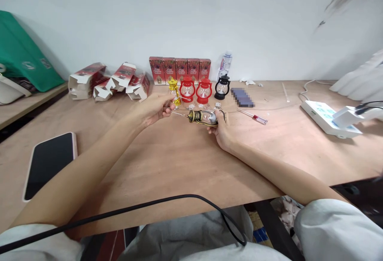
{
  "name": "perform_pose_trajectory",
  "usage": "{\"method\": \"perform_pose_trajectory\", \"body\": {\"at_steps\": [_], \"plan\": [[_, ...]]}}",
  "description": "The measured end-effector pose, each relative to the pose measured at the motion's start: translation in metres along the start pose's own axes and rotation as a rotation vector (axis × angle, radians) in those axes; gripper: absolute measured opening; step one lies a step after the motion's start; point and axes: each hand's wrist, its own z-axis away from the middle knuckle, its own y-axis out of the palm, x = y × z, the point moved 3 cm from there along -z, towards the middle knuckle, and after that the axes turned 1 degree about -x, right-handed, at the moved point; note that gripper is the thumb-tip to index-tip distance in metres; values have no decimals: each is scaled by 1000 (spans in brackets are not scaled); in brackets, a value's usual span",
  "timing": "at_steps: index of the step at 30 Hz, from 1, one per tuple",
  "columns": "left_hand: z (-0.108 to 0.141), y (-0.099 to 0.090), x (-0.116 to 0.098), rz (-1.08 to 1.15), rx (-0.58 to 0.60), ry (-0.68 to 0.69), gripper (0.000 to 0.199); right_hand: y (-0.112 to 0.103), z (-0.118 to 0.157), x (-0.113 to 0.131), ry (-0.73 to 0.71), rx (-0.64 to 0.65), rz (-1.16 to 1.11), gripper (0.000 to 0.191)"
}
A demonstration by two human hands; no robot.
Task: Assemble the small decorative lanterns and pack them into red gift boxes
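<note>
My right hand point(224, 132) grips a small bronze lantern point(206, 116) by its base. The lantern lies on its side, its top pointing left, and a white candle shape shows inside the clear globe. My left hand point(157, 110) is closed in a pinch on a thin metal wire point(179, 113). One end of the wire reaches the top of the bronze lantern; a second thin length sticks out above it. Just behind the hands stand a gold lantern point(174, 92), two red lanterns point(187, 89) and a black lantern point(222, 87), all upright.
Several red printed boxes point(181, 67) stand against the wall near a plastic bottle point(225, 65). Opened boxes point(119, 78) lie at left, above a phone point(50, 163). At right are a screwdriver point(253, 116), a blurred dark block point(241, 97) and a power strip point(329, 118). A black cable point(167, 200) crosses the front.
</note>
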Motion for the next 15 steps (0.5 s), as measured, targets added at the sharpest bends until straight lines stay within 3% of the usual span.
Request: {"method": "perform_pose_trajectory", "body": {"at_steps": [6,11,15], "plan": [[-1,-3,2,-84,-54,59,19,1,2,-1,-98,130,-11,40],[0,-6,2,-100,-186,104,21,0,6,5,-137,111,-98,40],[3,-1,1,22,-127,155,23,2,7,5,-57,98,-162,39]]}}
